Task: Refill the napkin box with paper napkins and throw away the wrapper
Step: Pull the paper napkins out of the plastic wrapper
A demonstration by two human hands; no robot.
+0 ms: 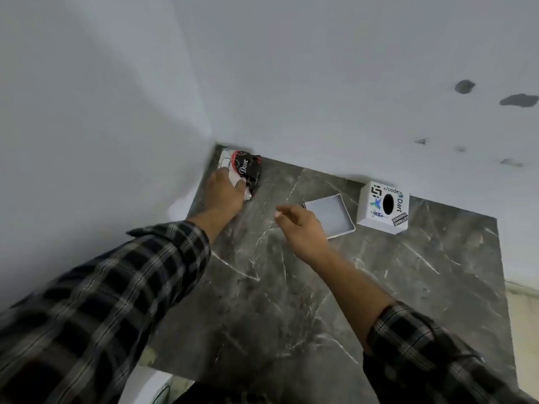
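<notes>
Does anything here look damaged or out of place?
Yes. The wall has dark chipped patches at upper right. The white napkin box sits apart from its tray-like lid or base on the marble table. The Dove pack under the left hand looks crumpled.

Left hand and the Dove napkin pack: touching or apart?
Touching. The head view shows the left hand lying on the Dove napkin pack, fingers overlapping its white end in the corner of the marble table.
</notes>
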